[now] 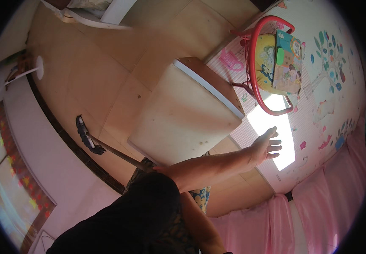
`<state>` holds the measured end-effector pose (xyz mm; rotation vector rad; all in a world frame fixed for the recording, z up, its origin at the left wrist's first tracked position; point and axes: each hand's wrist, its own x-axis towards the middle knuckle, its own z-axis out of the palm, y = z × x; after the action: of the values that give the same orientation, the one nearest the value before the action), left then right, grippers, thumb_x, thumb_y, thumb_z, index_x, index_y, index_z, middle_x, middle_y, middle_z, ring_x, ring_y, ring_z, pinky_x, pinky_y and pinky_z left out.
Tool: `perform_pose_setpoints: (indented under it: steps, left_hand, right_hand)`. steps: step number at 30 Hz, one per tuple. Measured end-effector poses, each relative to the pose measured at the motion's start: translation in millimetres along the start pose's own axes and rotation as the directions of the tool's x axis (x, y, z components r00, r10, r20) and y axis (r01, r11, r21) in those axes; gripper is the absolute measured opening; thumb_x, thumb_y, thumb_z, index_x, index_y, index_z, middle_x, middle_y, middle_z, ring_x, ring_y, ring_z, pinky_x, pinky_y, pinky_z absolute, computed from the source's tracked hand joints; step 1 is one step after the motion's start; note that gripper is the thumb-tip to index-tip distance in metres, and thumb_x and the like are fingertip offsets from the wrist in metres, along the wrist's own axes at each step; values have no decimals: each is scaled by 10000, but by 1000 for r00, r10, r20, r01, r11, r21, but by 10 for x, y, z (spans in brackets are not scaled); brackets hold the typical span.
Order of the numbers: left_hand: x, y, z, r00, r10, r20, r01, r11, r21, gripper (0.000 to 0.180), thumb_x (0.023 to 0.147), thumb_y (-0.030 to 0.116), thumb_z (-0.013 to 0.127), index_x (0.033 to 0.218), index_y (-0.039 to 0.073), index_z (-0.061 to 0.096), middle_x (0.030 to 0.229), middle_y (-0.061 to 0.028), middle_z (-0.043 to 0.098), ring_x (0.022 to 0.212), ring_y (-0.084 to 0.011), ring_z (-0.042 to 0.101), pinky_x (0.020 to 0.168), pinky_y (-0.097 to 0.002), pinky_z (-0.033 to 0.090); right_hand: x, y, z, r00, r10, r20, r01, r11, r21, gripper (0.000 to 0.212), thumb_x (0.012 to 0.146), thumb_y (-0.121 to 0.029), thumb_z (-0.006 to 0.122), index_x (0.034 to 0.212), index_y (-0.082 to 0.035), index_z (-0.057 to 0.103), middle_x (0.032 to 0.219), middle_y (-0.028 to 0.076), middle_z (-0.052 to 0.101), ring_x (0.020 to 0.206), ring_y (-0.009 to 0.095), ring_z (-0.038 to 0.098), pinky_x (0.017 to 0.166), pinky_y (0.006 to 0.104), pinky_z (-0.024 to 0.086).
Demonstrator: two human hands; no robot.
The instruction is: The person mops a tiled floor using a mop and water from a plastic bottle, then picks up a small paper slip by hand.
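Observation:
My left arm, in a black sleeve, reaches across to the right. At its end my left hand is held out with fingers spread and nothing in it, in front of the bright patch by the pink-patterned wall. My right forearm comes up from the lower edge and passes beneath the left arm. Most of my right hand is hidden there; a little skin shows where the mop handle ends from view. The mop's dark shaggy head rests on the floor near the left wall.
A cream-topped piece of furniture with a brown side stands in the middle. Beyond it a red-framed chair carries a yellow cushion and a picture book. Pink curtains hang at lower right. A white-edged item stands at top left.

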<state>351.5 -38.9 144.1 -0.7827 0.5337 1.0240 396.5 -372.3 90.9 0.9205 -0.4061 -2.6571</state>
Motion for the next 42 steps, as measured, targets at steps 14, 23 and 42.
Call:
perform_pose_setpoints:
  steps: [14, 23, 42]
  left_hand:
    - [-4353, 1417, -3507, 156, 804, -574, 33, 576, 817, 564, 776, 318, 530, 1238, 54, 343, 1085, -101, 472, 894, -184, 509, 785, -308, 388]
    - [-5231, 673, -5248, 294, 263, -919, -582, 812, 46, 564, 765, 404, 578, 1196, 86, 402, 1214, -179, 373, 1060, -299, 442, 847, -453, 381]
    - [-4829, 478, -5092, 521, 303, -798, -782, 544, -304, 218, 807, 188, 532, 623, 129, 431, 484, -13, 472, 439, -162, 454, 473, -319, 420]
  right_hand:
    - [-141, -351, 1171, 936, -291, -199, -39, 476, -879, 249, 767, -93, 567, 993, 3, 529, 808, 69, 590, 682, 120, 584, 597, 248, 471]
    - [-69, 6, 3023, 979, -201, 31, -15, -225, -974, 295, 764, -158, 527, 1049, -85, 503, 770, 119, 545, 655, 291, 565, 567, 358, 463]
    - [-1245, -52, 3177, 950, -196, -244, -313, -636, -705, 391, 765, -235, 558, 1139, -237, 445, 861, 28, 562, 769, 207, 579, 621, 342, 451]
